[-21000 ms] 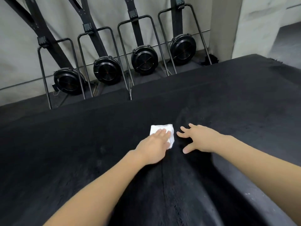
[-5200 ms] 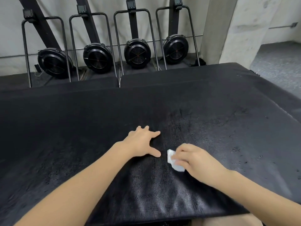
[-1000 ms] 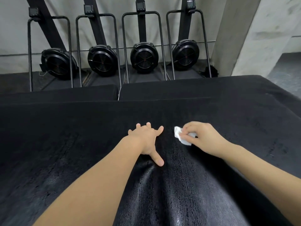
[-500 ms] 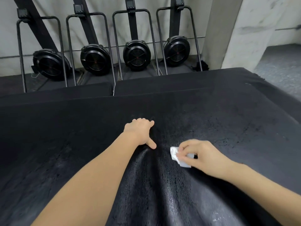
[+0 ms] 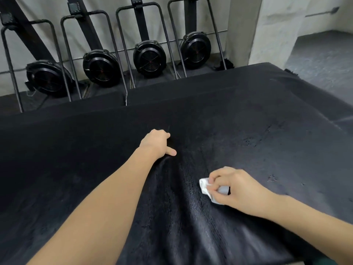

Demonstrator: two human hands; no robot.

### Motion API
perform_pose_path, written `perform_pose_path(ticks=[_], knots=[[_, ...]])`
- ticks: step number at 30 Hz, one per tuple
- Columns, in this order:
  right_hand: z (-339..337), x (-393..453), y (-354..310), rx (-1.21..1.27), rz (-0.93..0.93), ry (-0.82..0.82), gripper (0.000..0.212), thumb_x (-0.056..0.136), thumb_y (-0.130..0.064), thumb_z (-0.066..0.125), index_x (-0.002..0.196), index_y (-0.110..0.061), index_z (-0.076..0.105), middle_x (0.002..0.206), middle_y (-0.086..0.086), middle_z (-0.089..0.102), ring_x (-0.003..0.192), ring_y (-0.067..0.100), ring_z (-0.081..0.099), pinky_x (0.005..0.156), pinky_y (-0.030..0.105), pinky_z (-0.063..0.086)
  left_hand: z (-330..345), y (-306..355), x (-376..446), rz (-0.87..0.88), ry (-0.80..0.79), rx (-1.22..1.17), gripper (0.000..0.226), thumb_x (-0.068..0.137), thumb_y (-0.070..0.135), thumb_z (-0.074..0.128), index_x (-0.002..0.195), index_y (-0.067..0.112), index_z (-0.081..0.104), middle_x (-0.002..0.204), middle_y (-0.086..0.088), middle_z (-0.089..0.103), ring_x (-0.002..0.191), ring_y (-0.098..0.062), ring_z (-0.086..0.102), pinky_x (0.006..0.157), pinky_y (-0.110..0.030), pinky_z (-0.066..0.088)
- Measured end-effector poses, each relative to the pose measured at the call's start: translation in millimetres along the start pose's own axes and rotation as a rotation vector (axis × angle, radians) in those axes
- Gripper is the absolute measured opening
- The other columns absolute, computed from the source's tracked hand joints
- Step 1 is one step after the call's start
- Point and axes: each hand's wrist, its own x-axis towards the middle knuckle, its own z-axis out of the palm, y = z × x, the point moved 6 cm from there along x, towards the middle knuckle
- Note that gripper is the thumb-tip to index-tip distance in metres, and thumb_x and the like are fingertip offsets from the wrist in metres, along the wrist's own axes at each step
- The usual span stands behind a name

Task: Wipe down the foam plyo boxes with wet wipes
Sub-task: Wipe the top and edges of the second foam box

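A large black foam plyo box (image 5: 248,119) fills the lower view, its top shiny and wet in streaks near me. My right hand (image 5: 236,190) pinches a crumpled white wet wipe (image 5: 205,188) against the box top, right of centre. My left hand (image 5: 157,143) rests on the box farther away, thumb stretched out to the right; its fingers are hidden behind the knuckles, so I cannot tell how they lie. It holds nothing. The two hands are apart.
Lower black boxes (image 5: 63,102) lie beyond the far edge. Several upright rowing machines with black fan housings (image 5: 150,59) stand against the wall. A concrete pillar (image 5: 271,29) rises at the back right, with grey floor (image 5: 321,60) beside it.
My right hand has drawn the wipe back toward me across the box top. My left hand has stayed planted on the box. The view has tilted slightly.
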Motion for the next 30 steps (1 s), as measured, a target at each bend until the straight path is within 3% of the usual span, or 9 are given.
perform_pose_path(ticks=[3, 6, 8, 11, 18, 21, 24, 27, 30], knots=[[4.9, -22.6, -7.6, -0.052, -0.019, -0.024, 0.027, 0.093, -0.040, 0.054, 0.080, -0.021, 0.068, 0.099, -0.011, 0.062, 0.100, 0.007, 0.055, 0.085, 0.017, 0.043, 0.4, 3.1, -17.7, -0.011, 0.050, -0.078, 0.055, 0.088, 0.037, 0.078, 0.136, 0.015, 0.062, 0.118, -0.010, 0.063, 0.105, -0.031, 0.062, 0.089, -0.038, 0.054], [-0.9, -10.7, -4.8, -0.041, -0.010, 0.026, 0.030, 0.097, -0.032, 0.055, 0.075, -0.016, 0.066, 0.092, -0.006, 0.063, 0.096, 0.010, 0.056, 0.085, 0.024, 0.045, 8.6, 11.0, -45.1, 0.033, 0.099, -0.088, 0.036, 0.097, 0.018, 0.064, 0.132, 0.015, 0.064, 0.127, -0.011, 0.062, 0.110, -0.032, 0.063, 0.092, -0.042, 0.055], [-2.7, 0.7, -1.0, -0.020, 0.014, 0.090, 0.031, 0.098, -0.024, 0.057, 0.068, -0.017, 0.059, 0.084, -0.005, 0.060, 0.089, 0.015, 0.057, 0.082, 0.031, 0.047, 19.2, 16.7, -67.3, 0.084, 0.137, -0.061, 0.036, 0.095, 0.004, 0.052, 0.127, 0.012, 0.066, 0.125, -0.010, 0.063, 0.107, -0.032, 0.064, 0.090, -0.044, 0.056], [-2.3, 2.1, -0.7, 0.000, 0.071, 0.169, 0.034, 0.096, -0.027, 0.057, 0.064, -0.014, 0.055, 0.077, -0.002, 0.058, 0.081, 0.019, 0.056, 0.078, 0.037, 0.049, 32.6, 23.1, -104.4, 0.157, 0.204, -0.090, 0.047, 0.095, 0.002, 0.045, 0.134, 0.021, 0.063, 0.126, -0.010, 0.064, 0.110, -0.033, 0.062, 0.092, -0.044, 0.054], [19.3, -93.4, -59.0, 0.068, 0.024, 0.072, 0.021, 0.095, -0.029, 0.064, 0.076, -0.020, 0.066, 0.093, -0.007, 0.066, 0.100, 0.009, 0.058, 0.085, 0.012, 0.042, 76.2, 14.4, -179.1, 0.343, 0.242, 0.055, 0.031, 0.101, 0.011, 0.043, 0.124, 0.014, 0.064, 0.116, -0.002, 0.066, 0.122, -0.027, 0.054, 0.093, -0.046, 0.050], [27.7, -131.3, -61.0, 0.054, 0.019, 0.019, 0.024, 0.096, -0.036, 0.062, 0.075, -0.026, 0.069, 0.103, -0.015, 0.063, 0.109, 0.007, 0.057, 0.087, 0.010, 0.040, 82.5, 9.6, -213.0, 0.417, 0.272, 0.013, 0.034, 0.106, 0.023, 0.044, 0.134, 0.017, 0.063, 0.129, -0.002, 0.065, 0.135, -0.027, 0.049, 0.106, -0.042, 0.044], [32.1, -154.9, -51.8, 0.030, 0.014, 0.092, 0.009, 0.094, -0.032, 0.066, 0.087, -0.033, 0.072, 0.115, -0.026, 0.058, 0.114, 0.003, 0.054, 0.089, 0.010, 0.040, 97.6, 0.3, -251.3, 0.434, 0.182, -0.053, 0.055, 0.103, 0.055, 0.042, 0.151, 0.028, 0.045, 0.158, 0.003, 0.042, 0.153, -0.020, 0.021, 0.124, -0.038, 0.017], [42.1, -160.9, -52.7, -0.095, -0.097, 0.230, 0.007, 0.095, -0.029, 0.066, 0.100, -0.029, 0.071, 0.119, -0.025, 0.054, 0.112, -0.003, 0.052, 0.092, 0.008, 0.038, 123.3, -8.0, -270.4, 0.451, 0.102, 0.208, 0.091, 0.088, 0.078, 0.043, 0.161, 0.034, 0.010, 0.169, 0.001, 0.004, 0.156, -0.026, -0.007, 0.125, -0.051, -0.004], [48.3, -149.8, -65.8, -0.159, -0.199, 0.296, 0.020, 0.096, -0.036, 0.059, 0.103, -0.021, 0.069, 0.118, -0.017, 0.056, 0.110, 0.003, 0.052, 0.100, 0.011, 0.036, 130.7, -7.0, -271.8, 0.420, 0.178, 0.404, 0.092, 0.098, 0.037, 0.054, 0.159, 0.033, -0.015, 0.169, -0.010, -0.009, 0.154, -0.038, -0.012, 0.122, -0.059, -0.004]])
